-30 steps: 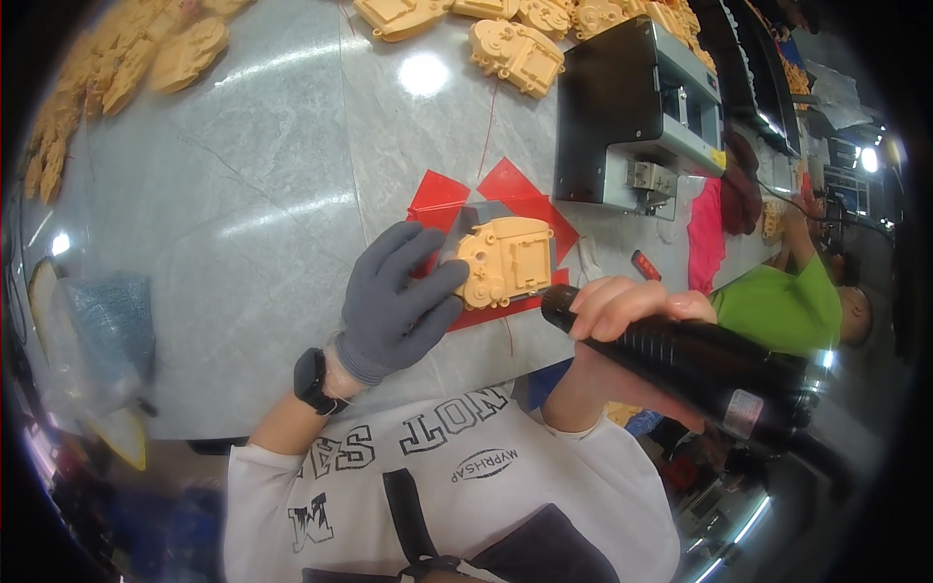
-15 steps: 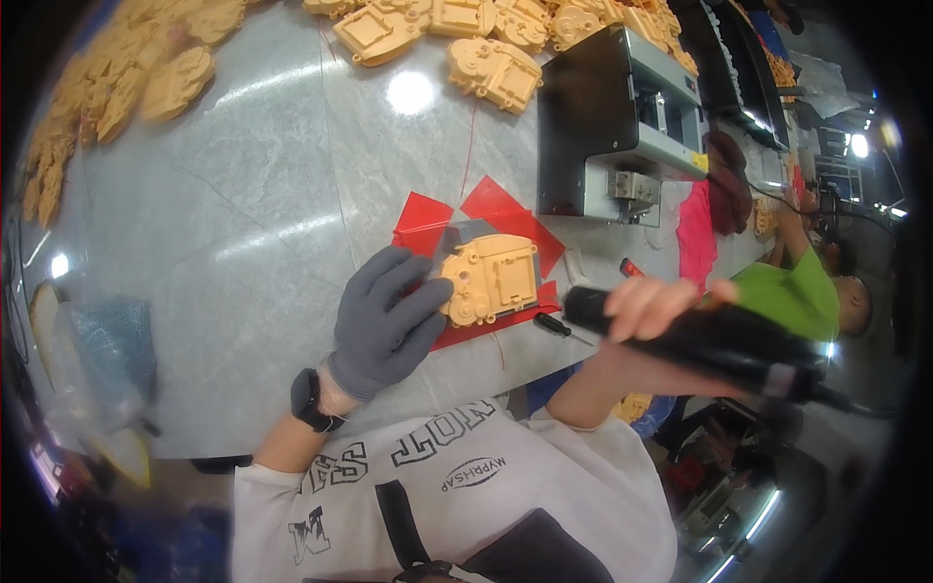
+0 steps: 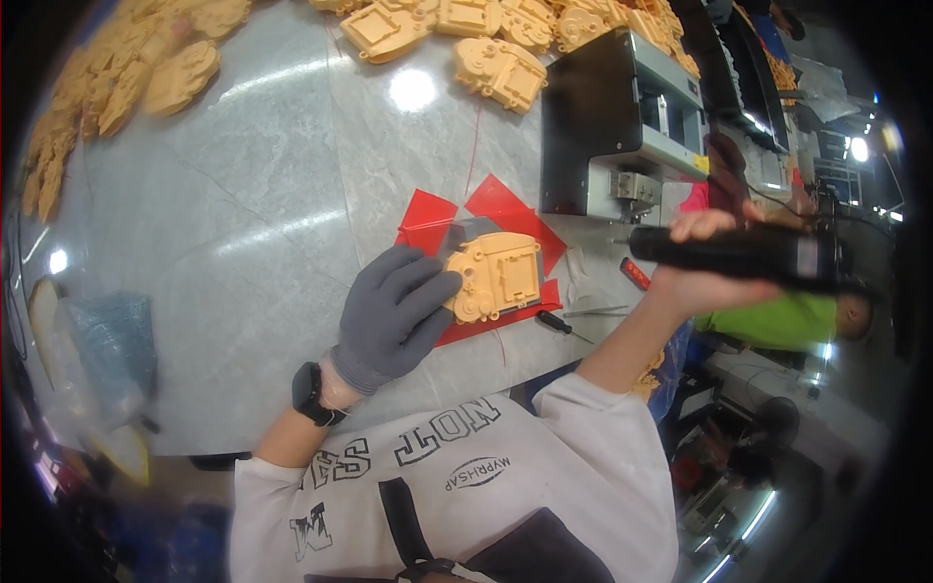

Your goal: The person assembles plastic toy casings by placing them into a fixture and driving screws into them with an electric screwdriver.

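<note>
My left hand [image 3: 391, 313], in a grey glove, holds the left edge of a yellow-orange plastic housing [image 3: 498, 277] with bent fingers; the thumb is hidden. The housing rests on a dark grey block [image 3: 468, 231], and red sheets [image 3: 426, 220] lie round it on the table. My bare right hand [image 3: 714, 277] is wrapped round a black electric screwdriver [image 3: 758, 255], raised to the right of the housing and apart from it. A thin bit points left from its tip, and a cord trails off its other end.
A small black-handled screwdriver [image 3: 556, 323] and a red-handled tool [image 3: 635, 273] lie near the housing. A black-and-grey machine [image 3: 607, 126] stands behind. More housings [image 3: 501, 73] pile along the far edge and far left. A plastic bag [image 3: 112, 345] sits left; a person in green [image 3: 777, 325] is at right.
My right hand has moved the electric screwdriver up and to the right, farther from the housing. My left hand stays on the housing.
</note>
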Action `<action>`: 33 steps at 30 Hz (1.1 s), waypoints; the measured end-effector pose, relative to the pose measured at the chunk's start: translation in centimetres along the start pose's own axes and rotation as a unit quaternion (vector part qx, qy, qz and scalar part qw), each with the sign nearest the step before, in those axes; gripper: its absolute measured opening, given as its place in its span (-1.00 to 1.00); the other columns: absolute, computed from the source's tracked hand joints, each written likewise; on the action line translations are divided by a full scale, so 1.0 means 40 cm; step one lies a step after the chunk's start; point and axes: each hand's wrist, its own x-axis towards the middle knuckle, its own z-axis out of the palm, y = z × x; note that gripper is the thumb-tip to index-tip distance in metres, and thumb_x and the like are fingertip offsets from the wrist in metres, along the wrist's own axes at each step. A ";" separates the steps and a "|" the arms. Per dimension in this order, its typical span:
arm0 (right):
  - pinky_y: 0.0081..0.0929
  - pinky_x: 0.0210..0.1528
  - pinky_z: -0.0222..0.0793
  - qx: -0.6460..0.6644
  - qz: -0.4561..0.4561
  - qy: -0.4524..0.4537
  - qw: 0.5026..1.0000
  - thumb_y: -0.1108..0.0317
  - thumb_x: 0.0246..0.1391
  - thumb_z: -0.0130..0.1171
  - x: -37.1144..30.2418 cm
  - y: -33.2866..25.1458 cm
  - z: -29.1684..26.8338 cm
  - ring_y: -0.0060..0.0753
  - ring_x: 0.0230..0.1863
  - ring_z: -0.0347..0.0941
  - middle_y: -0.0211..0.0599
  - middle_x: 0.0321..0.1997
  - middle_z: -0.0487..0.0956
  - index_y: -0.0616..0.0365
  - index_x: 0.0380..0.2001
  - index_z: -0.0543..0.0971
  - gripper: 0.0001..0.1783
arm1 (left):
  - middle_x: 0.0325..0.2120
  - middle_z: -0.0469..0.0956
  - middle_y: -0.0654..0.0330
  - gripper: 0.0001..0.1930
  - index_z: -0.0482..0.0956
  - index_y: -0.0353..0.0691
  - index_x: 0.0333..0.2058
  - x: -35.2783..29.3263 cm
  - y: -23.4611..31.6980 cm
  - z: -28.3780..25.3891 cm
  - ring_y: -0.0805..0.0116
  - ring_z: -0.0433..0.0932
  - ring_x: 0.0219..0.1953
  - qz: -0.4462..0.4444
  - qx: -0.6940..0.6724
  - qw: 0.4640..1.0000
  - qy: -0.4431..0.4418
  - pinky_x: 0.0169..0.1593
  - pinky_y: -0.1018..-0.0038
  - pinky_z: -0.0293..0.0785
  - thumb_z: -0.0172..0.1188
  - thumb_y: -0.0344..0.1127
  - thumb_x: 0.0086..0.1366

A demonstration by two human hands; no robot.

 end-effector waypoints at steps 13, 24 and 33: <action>-0.37 -0.56 0.29 0.173 0.006 -0.290 0.941 -0.38 -0.02 -0.11 -0.270 -0.080 0.151 -0.29 -0.68 0.36 -0.22 -0.59 0.41 0.10 0.09 0.17 -0.16 | -0.19 0.47 0.05 -0.56 0.46 -0.24 -0.12 -0.006 -0.006 0.001 -0.03 0.43 -0.11 0.013 0.007 1.000 0.016 -0.06 0.21 0.39 0.19 -0.50 -0.09; -0.24 -0.48 0.33 0.176 0.047 -0.268 0.946 -0.05 0.15 -0.15 -0.278 -0.086 0.171 -0.15 -0.59 0.40 -0.03 -0.54 0.44 0.20 -0.01 0.19 -0.45 | -0.26 0.40 0.05 -0.63 0.44 -0.20 -0.16 0.002 0.003 -0.004 0.03 0.40 -0.19 0.023 0.003 0.999 0.030 -0.15 0.24 0.39 0.14 -0.43 -0.04; -0.27 -0.48 0.28 0.148 0.013 -0.314 0.938 -0.41 -0.03 -0.14 -0.286 -0.065 0.169 -0.21 -0.65 0.37 -0.12 -0.56 0.43 0.17 -0.03 0.21 -0.17 | -0.20 0.45 0.04 -0.54 0.45 -0.23 -0.13 -0.007 -0.002 -0.002 -0.02 0.43 -0.14 0.009 -0.001 1.000 0.018 -0.09 0.22 0.40 0.21 -0.48 -0.13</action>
